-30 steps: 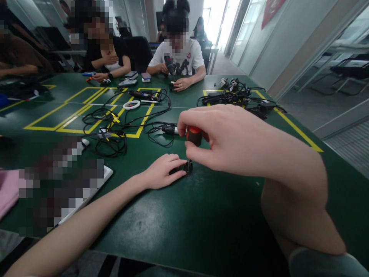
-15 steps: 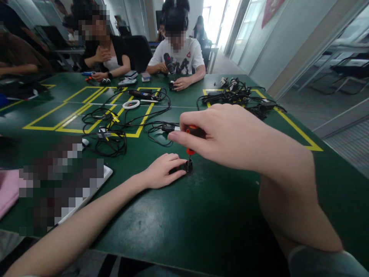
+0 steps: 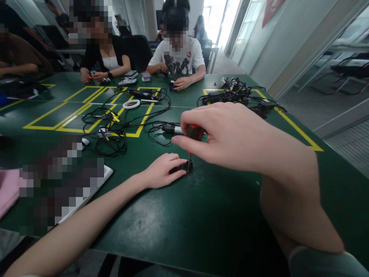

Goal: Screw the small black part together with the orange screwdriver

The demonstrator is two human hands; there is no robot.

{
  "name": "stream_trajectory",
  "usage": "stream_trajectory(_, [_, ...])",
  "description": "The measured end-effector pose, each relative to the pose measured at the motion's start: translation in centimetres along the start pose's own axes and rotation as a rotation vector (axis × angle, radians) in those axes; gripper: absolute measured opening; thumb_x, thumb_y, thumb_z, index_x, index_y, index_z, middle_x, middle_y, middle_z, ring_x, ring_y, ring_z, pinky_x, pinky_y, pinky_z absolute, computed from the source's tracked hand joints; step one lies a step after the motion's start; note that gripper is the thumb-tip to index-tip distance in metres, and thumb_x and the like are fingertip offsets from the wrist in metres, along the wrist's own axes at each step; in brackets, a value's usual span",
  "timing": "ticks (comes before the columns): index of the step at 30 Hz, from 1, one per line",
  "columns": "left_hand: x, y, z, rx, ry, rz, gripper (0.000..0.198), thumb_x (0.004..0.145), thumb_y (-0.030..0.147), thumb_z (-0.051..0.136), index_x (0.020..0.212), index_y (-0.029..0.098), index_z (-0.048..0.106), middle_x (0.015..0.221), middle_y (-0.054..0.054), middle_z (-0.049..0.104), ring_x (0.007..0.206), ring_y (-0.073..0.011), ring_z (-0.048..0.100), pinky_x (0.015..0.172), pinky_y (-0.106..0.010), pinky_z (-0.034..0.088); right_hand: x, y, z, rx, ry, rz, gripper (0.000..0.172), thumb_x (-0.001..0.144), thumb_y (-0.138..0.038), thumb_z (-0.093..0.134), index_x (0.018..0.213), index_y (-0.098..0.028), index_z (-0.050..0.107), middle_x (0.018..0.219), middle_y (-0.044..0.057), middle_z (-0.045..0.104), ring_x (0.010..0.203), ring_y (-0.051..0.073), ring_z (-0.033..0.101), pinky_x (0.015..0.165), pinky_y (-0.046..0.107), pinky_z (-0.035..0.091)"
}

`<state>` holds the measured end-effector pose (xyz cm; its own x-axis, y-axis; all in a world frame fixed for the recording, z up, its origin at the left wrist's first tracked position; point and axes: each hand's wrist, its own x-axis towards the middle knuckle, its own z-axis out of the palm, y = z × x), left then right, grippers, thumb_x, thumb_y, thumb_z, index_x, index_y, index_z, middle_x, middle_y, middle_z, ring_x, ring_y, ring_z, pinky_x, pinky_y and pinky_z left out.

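A small round black part (image 3: 189,166) rests on the green table, pinched at its left side between the thumb and fingers of my left hand (image 3: 163,171). Above it, my right hand (image 3: 225,134) is closed around the handle of a screwdriver (image 3: 193,132) with red and black colouring. The screwdriver stands nearly upright, its thin shaft reaching down into the black part. My right fingers hide much of the handle's far side, and the tip is out of sight inside the part.
Tangled black cables (image 3: 108,134) lie ahead on the left, near a white ring (image 3: 131,104). Behind my right hand is a heap of black cables and devices (image 3: 227,96). A blurred-out flat item (image 3: 108,171) lies left. Across the table, a person holds a power drill (image 3: 168,63).
My right hand has turned slightly on the screwdriver handle and shifted a little right, so more of the handle shows. My left hand and the black part stay put.
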<state>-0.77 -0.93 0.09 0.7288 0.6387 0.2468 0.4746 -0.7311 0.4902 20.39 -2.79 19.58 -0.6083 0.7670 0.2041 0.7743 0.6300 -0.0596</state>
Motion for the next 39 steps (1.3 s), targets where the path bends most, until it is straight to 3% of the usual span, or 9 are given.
stream_trajectory(3, [-0.01,-0.04,0.04,0.010,0.000,0.002,0.036,0.112,0.046,0.051,0.134,0.024,0.070,0.113,-0.010,0.071,0.105,-0.0258,0.068,0.099,-0.041,0.054,0.00,0.08,0.16,-0.023,0.007,0.003,0.042,0.106,-0.049,0.052,0.083,-0.020,0.070,0.076,0.006,0.071,0.067,0.018,0.056,0.064,0.032,0.027])
stream_trajectory(10, [0.06,-0.04,-0.03,0.003,-0.008,0.009,0.037,0.113,0.047,0.049,0.130,0.023,0.071,0.111,-0.011,0.071,0.104,-0.0261,0.068,0.098,-0.041,0.055,-0.25,0.28,0.04,-0.045,0.027,0.011,0.020,0.095,-0.032,0.055,0.091,-0.021,0.071,0.076,0.005,0.071,0.067,0.019,0.055,0.064,0.032,0.027])
stream_trajectory(16, [0.06,0.05,-0.08,0.002,-0.010,-0.001,0.036,0.112,0.047,0.049,0.128,0.023,0.072,0.110,-0.010,0.071,0.103,-0.0256,0.068,0.096,-0.040,0.055,-0.26,-0.01,-0.09,-0.041,0.022,0.010,0.021,0.095,-0.035,0.056,0.091,-0.021,0.071,0.081,0.006,0.072,0.069,0.020,0.057,0.065,0.033,0.028])
stream_trajectory(22, [0.11,0.18,-0.16,0.004,-0.009,-0.006,0.036,0.112,0.047,0.050,0.127,0.023,0.071,0.111,-0.010,0.071,0.104,-0.0258,0.068,0.098,-0.041,0.055,-0.19,0.13,0.09,-0.013,0.016,-0.020,0.035,0.104,-0.044,0.053,0.087,-0.020,0.071,0.080,0.006,0.072,0.069,0.019,0.057,0.065,0.032,0.028])
stream_trajectory(32, [0.08,0.08,-0.16,-0.009,-0.009,-0.006,0.035,0.112,0.046,0.051,0.127,0.023,0.072,0.112,-0.011,0.072,0.104,-0.0262,0.069,0.097,-0.042,0.056,-0.29,-0.03,-0.42,0.030,-0.026,-0.040,0.022,0.098,-0.030,0.054,0.088,-0.019,0.072,0.083,0.006,0.073,0.070,0.019,0.058,0.066,0.033,0.031])
stream_trajectory(39, [0.01,-0.08,0.02,-0.006,-0.008,-0.016,0.034,0.111,0.046,0.053,0.130,0.024,0.071,0.116,-0.010,0.073,0.108,-0.0267,0.069,0.100,-0.042,0.055,-0.37,-0.03,-0.30,0.021,-0.016,-0.042,0.022,0.097,-0.035,0.058,0.088,-0.019,0.070,0.083,0.006,0.072,0.072,0.019,0.058,0.067,0.033,0.030])
